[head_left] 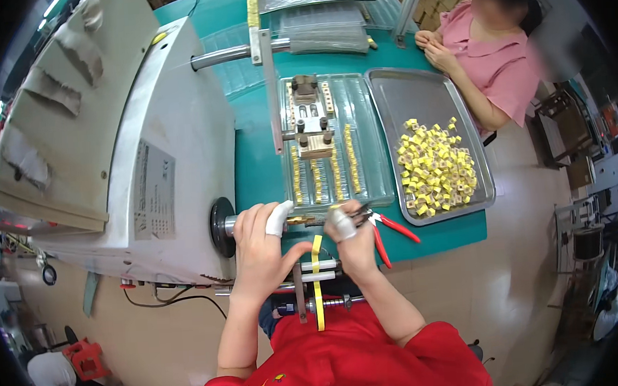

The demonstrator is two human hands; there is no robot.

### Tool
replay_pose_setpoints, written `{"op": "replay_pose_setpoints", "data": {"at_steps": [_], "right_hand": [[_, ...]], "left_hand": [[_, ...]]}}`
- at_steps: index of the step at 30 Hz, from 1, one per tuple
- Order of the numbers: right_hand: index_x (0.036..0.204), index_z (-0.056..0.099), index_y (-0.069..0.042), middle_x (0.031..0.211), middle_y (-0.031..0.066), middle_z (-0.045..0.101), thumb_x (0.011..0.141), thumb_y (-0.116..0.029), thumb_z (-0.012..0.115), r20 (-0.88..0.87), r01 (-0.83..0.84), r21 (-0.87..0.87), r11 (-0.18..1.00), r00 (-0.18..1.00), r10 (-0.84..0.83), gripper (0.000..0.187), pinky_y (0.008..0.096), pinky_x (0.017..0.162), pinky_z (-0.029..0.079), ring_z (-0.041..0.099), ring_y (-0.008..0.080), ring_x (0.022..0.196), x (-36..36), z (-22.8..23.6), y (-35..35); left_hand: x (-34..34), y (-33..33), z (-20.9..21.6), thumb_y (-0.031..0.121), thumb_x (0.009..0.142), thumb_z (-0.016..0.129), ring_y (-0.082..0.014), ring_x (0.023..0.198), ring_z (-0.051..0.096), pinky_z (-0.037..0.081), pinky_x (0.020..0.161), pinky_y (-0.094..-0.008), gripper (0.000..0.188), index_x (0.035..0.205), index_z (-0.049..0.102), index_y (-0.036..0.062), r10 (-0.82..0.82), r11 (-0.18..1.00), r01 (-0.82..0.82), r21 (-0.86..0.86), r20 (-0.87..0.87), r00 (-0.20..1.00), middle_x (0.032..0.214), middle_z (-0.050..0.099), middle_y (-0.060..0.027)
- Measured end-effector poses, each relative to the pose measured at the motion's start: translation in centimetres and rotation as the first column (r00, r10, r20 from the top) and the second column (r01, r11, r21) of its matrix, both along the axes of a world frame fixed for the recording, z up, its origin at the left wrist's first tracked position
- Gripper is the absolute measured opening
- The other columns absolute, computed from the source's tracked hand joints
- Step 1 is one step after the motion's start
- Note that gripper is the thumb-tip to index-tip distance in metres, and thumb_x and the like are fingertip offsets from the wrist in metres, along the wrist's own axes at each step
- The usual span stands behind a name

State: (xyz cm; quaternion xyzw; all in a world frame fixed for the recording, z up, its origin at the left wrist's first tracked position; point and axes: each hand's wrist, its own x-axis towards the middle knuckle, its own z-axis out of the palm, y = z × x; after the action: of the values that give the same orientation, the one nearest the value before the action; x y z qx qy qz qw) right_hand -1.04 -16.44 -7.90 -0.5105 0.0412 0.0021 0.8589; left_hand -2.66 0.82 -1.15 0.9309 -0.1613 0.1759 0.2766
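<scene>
My left hand (261, 249), with a white cot on the forefinger, rests on a small part on the machine's spindle (298, 221) by the black round knob (220, 227). My right hand (352, 234), also with a finger cot, grips red-handled cutters (389, 225) and touches the same part from the right. A strip of yellow tape (318, 281) runs down from the spindle over a metal roller bracket (314, 270) between my forearms.
A large white machine (136, 147) fills the left. A clear ridged tray (334, 142) holds rows of yellow parts and a metal jig. A steel tray (387, 89) has several loose yellow parts. A person in pink (491, 54) sits at the far right.
</scene>
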Motion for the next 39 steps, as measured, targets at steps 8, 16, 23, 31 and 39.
{"op": "replay_pose_setpoints", "data": {"at_steps": [8,16,23,31,39], "right_hand": [[0.119,0.063,-0.004,0.096,0.0078,0.066,0.082,0.002,0.07,0.424,0.531,-0.831,0.162,0.795,-0.434,0.039,0.0359,0.069,0.052,0.064,0.0209,0.079,4.2,3.8,-11.1],[0.111,0.07,-0.012,0.109,0.006,0.062,0.071,0.007,0.065,0.242,0.237,-0.97,0.053,0.963,0.118,0.044,0.0431,0.08,0.053,0.067,0.0314,0.089,4.0,3.1,-10.4],[0.097,0.064,-0.008,0.104,0.007,0.06,0.07,0.007,0.065,0.231,0.268,-0.962,-0.044,0.894,0.385,0.031,0.0444,0.074,0.053,0.066,0.0321,0.079,5.8,1.5,-8.4],[0.098,0.061,-0.006,0.107,0.0097,0.062,0.071,0.009,0.062,0.07,0.084,-0.996,-0.015,0.905,0.421,0.031,0.0469,0.076,0.054,0.066,0.0369,0.087,6.6,2.9,-8.7],[0.108,0.062,-0.004,0.102,0.0093,0.066,0.074,0.003,0.073,0.127,0.02,-0.968,0.248,0.897,0.424,0.037,0.0378,0.079,0.055,0.069,0.0275,0.09,4.8,5.6,-7.6]], "left_hand": [[0.0,0.2,-0.1,0.036,0.072,0.084,-0.0332,0.115,0.051,0.035,0.101,-0.0445,0.068,0.125,0.059,0.0005,0.006,1.0,-0.007,0.007,0.018,1.0,0.119,0.058,-0.0136],[-0.1,0.1,0.0,0.034,0.074,0.083,-0.0342,0.117,0.05,0.036,0.103,-0.0466,0.068,0.127,0.058,-0.0009,0.0,0.999,0.001,0.033,-0.012,1.0,0.122,0.057,-0.0143],[0.0,0.1,-0.3,0.033,0.071,0.085,-0.0326,0.116,0.051,0.035,0.101,-0.0442,0.071,0.128,0.058,0.0027,-0.004,1.0,0.004,0.013,0.014,1.0,0.121,0.058,-0.0115],[-0.3,0.3,-0.5,0.036,0.074,0.084,-0.0334,0.119,0.05,0.035,0.103,-0.0449,0.071,0.13,0.058,0.0025,-0.012,1.0,0.012,-0.021,0.0,1.0,0.125,0.056,-0.0122],[-0.5,0.5,-1.2,0.035,0.075,0.083,-0.0318,0.123,0.046,0.031,0.106,-0.0441,0.071,0.132,0.056,0.0032,-0.027,0.999,0.028,-0.047,0.016,1.0,0.129,0.054,-0.0105]]}}
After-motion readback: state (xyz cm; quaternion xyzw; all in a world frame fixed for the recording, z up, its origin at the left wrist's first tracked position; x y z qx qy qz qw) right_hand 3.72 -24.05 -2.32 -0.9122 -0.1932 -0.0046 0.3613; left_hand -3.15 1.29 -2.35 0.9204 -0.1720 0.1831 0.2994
